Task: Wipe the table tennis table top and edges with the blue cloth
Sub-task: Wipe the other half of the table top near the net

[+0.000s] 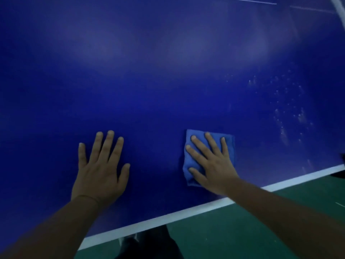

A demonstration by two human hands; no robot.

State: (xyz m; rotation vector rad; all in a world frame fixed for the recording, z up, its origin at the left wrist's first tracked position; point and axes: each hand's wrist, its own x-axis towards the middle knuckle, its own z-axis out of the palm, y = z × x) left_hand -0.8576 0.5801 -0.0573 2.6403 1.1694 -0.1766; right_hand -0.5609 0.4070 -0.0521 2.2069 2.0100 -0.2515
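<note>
Wiping the bench (168, 81) top just inside its white edge line (168, 218): pressing the blue cloth (230, 144) flat under the right hand (214, 165), fingers (201, 148) spread; bracing with the left hand (99, 174), likewise spread. Next, likely sweeping toward pale specks (298, 116) farther along that line.

One wide-angle view is taken from head height, aimed forward and down. The flat dark-blue table tennis table top (168, 75) is seen closely, across its white-lined near edge (168, 218).

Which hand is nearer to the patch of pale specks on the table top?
Right. The right hand, flat on the blue cloth, lies left of the pale specks; the left hand rests farther left.
</note>
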